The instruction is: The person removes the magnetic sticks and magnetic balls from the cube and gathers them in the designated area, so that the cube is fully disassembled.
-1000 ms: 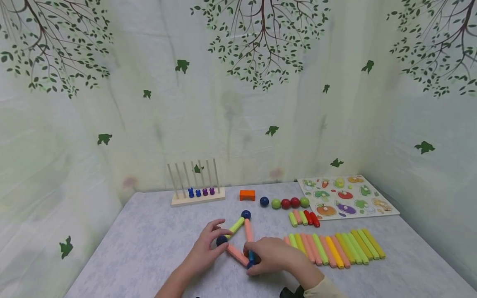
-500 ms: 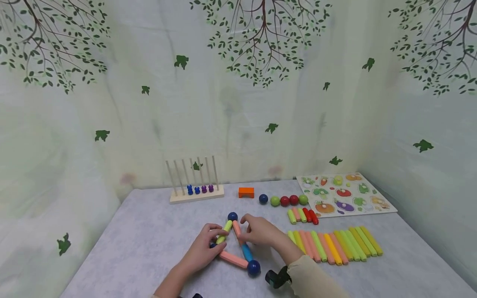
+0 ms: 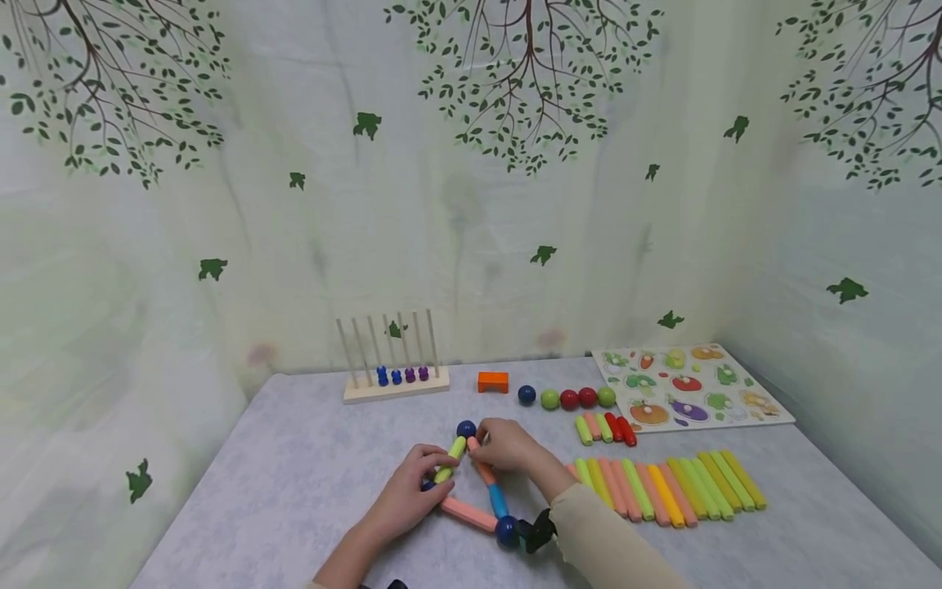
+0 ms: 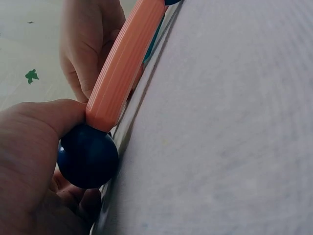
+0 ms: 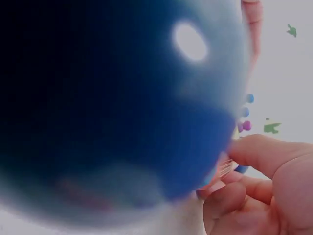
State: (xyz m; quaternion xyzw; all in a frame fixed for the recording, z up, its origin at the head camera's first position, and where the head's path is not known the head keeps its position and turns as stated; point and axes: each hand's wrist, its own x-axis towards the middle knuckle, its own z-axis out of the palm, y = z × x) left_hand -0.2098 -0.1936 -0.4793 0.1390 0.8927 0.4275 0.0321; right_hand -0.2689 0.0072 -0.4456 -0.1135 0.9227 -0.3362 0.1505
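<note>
Magnetic sticks and dark blue balls form a four-sided frame on the table. My left hand (image 3: 405, 492) grips its left corner, thumb and fingers around a blue ball (image 4: 88, 156) where a salmon stick (image 4: 124, 68) joins; a finger touches the yellow-green stick (image 3: 457, 448). With thumb and fingers my right hand (image 3: 511, 447) pinches the upper salmon stick (image 3: 483, 472) just beside the far blue ball (image 3: 466, 429). A light blue stick (image 3: 498, 501) continues from it to the near blue ball (image 3: 506, 532), which looms large and blurred in the right wrist view.
Several long sticks (image 3: 666, 491) lie in a row at right, short sticks (image 3: 605, 428) behind them. Several balls (image 3: 569, 399), an orange block (image 3: 493, 382) and a peg rack (image 3: 397, 387) stand at the back. A vegetable puzzle board (image 3: 688, 388) lies back right.
My right hand has moved from the near corner to the far end of the frame and taken hold of the salmon stick. The frame's far corner has shifted left; my left hand stays at its corner.
</note>
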